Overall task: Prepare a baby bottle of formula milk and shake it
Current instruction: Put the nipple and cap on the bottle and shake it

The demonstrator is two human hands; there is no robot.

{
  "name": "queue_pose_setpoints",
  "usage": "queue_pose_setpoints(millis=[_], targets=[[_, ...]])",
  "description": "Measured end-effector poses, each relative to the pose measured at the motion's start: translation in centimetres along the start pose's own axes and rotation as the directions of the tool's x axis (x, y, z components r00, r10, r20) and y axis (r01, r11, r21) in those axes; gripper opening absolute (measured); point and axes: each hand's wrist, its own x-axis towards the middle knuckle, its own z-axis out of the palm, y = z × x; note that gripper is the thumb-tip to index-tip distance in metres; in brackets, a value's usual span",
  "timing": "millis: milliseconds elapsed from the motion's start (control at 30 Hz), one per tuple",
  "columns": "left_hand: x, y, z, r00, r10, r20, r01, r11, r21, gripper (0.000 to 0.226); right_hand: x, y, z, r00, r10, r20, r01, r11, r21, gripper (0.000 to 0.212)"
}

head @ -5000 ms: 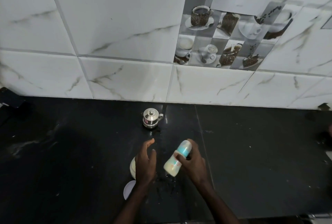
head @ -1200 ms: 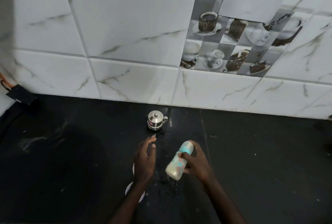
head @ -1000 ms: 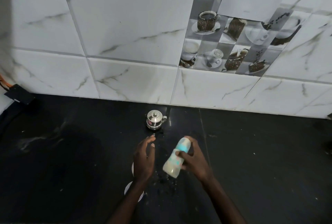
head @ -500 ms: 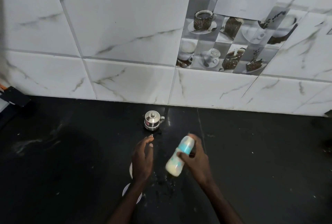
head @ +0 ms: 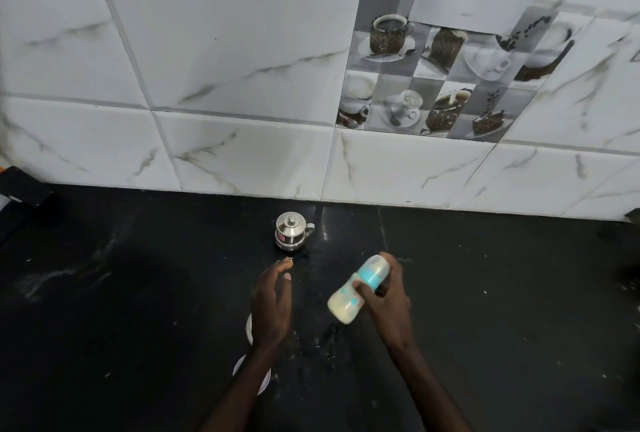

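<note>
Above the black countertop point(head: 502, 310), I am gripping the baby bottle point(head: 358, 289) in my right hand point(head: 388, 296), thumb pressing across its front and fingers curling round the back near the teal collar. The bottle is tilting, its cap end pointing up toward the wall and its base, pale with milky liquid, hanging down to the left, off the counter; its outline is blurring. My left hand point(head: 272, 303) is hovering just beside it, fingers loosely spread and gripping nothing. Under that hand two white pieces are lying on the counter, a rounded one point(head: 249, 327) and a flat disc point(head: 239, 368) nearer me, both partly hidden by my wrist, so I cannot tell what they are. Farther back, a small lidded steel pot point(head: 291, 232) is standing near the marbled tiled wall point(head: 225, 50). Pale specks point(head: 322, 338) are dotting the counter between my forearms.
</note>
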Motion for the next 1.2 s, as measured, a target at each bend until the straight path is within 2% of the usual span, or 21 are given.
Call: queue_pose_setpoints(millis=[33,133,367,500,600,700,800,833,900,933,1000,1033,1133,1167,1200], targets=[[0.0,0.2,-0.1,1.0,-0.004,-0.002,0.004,1.0,0.009,0.033,0.2,0.0,-0.2,0.999,0.011,-0.035,-0.01,0.999,0.036,0.072],[0.0,0.5,-0.3,1.0,-0.013,0.014,0.013,0.999,0.033,0.033,0.1,0.1,0.1,0.998,0.044,0.035,-0.047,0.994,0.096,0.068],[0.0,0.5,-0.4,1.0,0.001,0.0,-0.001,0.999,0.046,0.034,0.1,-0.5,0.2,0.997,0.071,0.029,-0.076,0.971,0.228,0.063],[0.0,0.3,-0.5,1.0,0.004,-0.002,-0.004,0.999,0.038,0.033,0.3,-0.2,0.7,0.993,0.118,-0.028,-0.104,0.948,0.302,0.064],[0.0,0.2,-0.5,1.0,0.01,0.001,-0.01,0.999,0.032,0.033,0.5,0.2,0.8,0.985,0.142,0.099,-0.162,0.957,0.24,0.062],[0.1,0.2,-0.6,1.0,0.018,0.002,-0.018,1.0,0.023,0.032,0.6,0.3,0.4,0.992,0.099,-0.08,-0.088,0.988,0.125,0.065],[-0.1,0.0,-0.8,1.0,0.011,0.012,-0.011,1.0,0.015,0.033,0.2,-0.4,0.9,0.995,0.046,0.084,-0.049,0.998,0.026,0.069],[-0.1,0.0,-0.9,1.0,0.013,0.012,-0.013,1.0,0.011,0.032,0.1,-0.5,0.9,0.997,0.031,0.065,-0.033,0.999,0.02,0.068],[-0.1,0.2,-1.1,1.0,0.018,0.012,-0.018,1.0,-0.003,0.032,0.0,-1.1,0.5,0.994,0.024,-0.11,-0.015,0.997,0.08,0.067],[-0.2,0.1,-1.2,1.0,0.018,0.009,-0.018,1.0,-0.004,0.032,0.0,-1.2,0.3,0.992,0.022,-0.123,-0.012,0.996,0.084,0.067],[-0.5,-0.2,-1.4,1.0,0.011,0.009,-0.011,1.0,0.006,0.032,-0.1,-1.2,-0.1,1.0,0.005,0.031,-0.005,1.0,0.019,0.068],[-0.5,-0.3,-1.5,1.0,0.015,0.006,-0.015,1.0,0.013,0.032,0.0,-1.1,-0.4,0.998,0.011,0.06,-0.013,1.0,0.019,0.067],[-0.5,-0.8,-1.6,1.0,0.009,-0.004,-0.009,1.0,0.001,0.033,0.2,-1.1,-0.8,0.982,0.061,-0.176,-0.034,0.988,0.154,0.064],[-0.6,-0.8,-1.5,1.0,0.0,-0.005,0.0,1.0,0.002,0.033,0.1,-1.4,-0.6,0.986,0.062,-0.156,-0.039,0.989,0.146,0.065],[-0.7,-0.8,-1.5,1.0,-0.003,-0.001,0.003,1.0,0.009,0.033,-0.2,-1.4,-0.2,0.997,0.043,-0.069,-0.037,0.995,0.093,0.066]])
